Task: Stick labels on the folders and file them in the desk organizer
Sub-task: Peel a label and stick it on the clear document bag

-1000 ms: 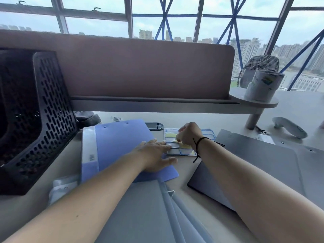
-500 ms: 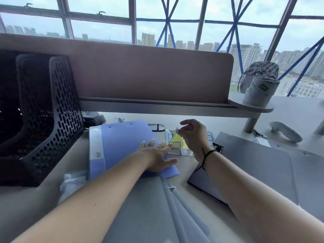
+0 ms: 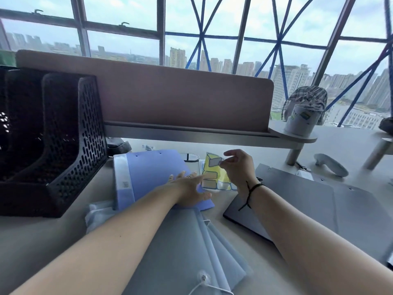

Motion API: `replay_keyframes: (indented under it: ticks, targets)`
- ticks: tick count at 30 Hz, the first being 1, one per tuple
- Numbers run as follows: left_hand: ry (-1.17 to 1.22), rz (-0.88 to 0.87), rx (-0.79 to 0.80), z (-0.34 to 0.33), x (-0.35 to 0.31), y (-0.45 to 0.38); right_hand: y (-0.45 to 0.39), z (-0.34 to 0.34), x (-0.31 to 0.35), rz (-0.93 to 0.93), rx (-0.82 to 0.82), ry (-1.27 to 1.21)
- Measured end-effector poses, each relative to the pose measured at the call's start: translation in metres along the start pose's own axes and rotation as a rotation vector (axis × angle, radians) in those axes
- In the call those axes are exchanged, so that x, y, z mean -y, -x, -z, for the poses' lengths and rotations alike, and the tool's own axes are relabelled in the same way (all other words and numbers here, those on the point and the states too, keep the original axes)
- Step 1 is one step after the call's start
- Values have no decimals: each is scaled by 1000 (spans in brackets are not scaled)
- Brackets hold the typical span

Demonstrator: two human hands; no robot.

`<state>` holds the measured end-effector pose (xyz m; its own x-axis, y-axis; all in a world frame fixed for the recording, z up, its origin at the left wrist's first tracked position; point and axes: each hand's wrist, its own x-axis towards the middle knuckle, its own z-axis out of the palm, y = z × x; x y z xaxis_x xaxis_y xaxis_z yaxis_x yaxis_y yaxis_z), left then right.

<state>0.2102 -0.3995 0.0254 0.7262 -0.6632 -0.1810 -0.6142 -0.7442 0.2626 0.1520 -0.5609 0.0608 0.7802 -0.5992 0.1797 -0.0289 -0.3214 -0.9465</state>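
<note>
Since half a second ago: your right hand (image 3: pixel 239 169) has lifted off the label sheet (image 3: pixel 215 175) with one label (image 3: pixel 215 161) peeled free, and the sheet's far end has curled up off the desk (image 3: pixel 265 154).

Right hand: thumb and fingertip pinched on the edge of the small grey label, held just above the sheet; other fingers loosely curled. Black cord on the wrist.

Left hand (image 3: pixel 190 188): flat and spread, gripping nothing, palm pressing the near right corner of the blue folder (image 3: pixel 153 173), fingertips reaching to the sheet's near edge.

Label sheet: yellow backing, grey and pale labels in rows, lying just right of the blue folder.

Blue folder: flat on the desk, pale spine strip on its left side, two punch holes at the far edge.

Grey folders (image 3: pixel 187 248): fanned stack at the near edge, touching the blue folder's near end.

Dark grey folder (image 3: pixel 314 205): flat, to your right.

Desk organizer (image 3: pixel 53 141): black mesh, upright, far left, apart from the blue folder.

Partition panel (image 3: pixel 170 99): behind the work area.

White cup (image 3: pixel 302 121): on the round shelf end at the right.
</note>
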Motion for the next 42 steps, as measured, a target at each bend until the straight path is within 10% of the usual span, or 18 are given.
replay_keyframes:
  ticks: [6,24,42]
  targets:
    - [587,-6,-205,21,4,3,12,-4,-4,-82,52,-60]
    - [318,-64,-283,26,14,-59,-4,10,-25,-124,165,-30]
    - [735,-117,-337,41,11,60,53,-1,4,-174,484,-353]
